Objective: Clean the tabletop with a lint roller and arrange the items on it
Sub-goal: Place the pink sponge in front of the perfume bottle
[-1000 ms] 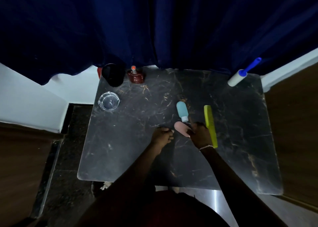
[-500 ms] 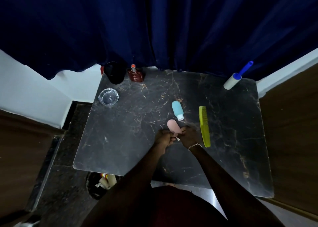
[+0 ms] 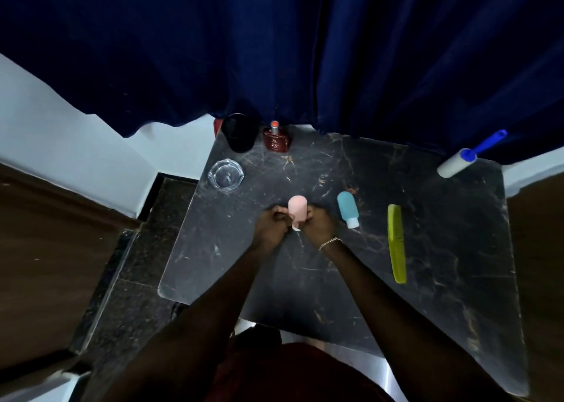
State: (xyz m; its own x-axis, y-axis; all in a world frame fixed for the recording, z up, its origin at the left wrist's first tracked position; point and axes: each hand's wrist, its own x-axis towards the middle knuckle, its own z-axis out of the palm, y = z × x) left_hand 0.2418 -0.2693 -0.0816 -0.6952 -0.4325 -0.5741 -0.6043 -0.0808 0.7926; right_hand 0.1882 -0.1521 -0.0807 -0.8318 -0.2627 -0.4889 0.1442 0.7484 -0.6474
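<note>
A small pink bottle is held between my two hands above the middle of the dark marble table. My left hand grips its left side and my right hand its right side, near the white cap that points toward me. A blue bottle lies to the right of my right hand. Further right lies a yellow-green comb. The lint roller, white with a blue handle, rests at the table's far right corner.
At the far left corner stand a black cup and a dark red perfume bottle, with a glass ashtray in front of them. A dark blue curtain hangs behind the table. A wooden panel borders the right edge.
Both hands have closed on the pink bottle, lifted it off the table and carried it left, away from the blue bottle. My view shifted; the other items stayed put.
</note>
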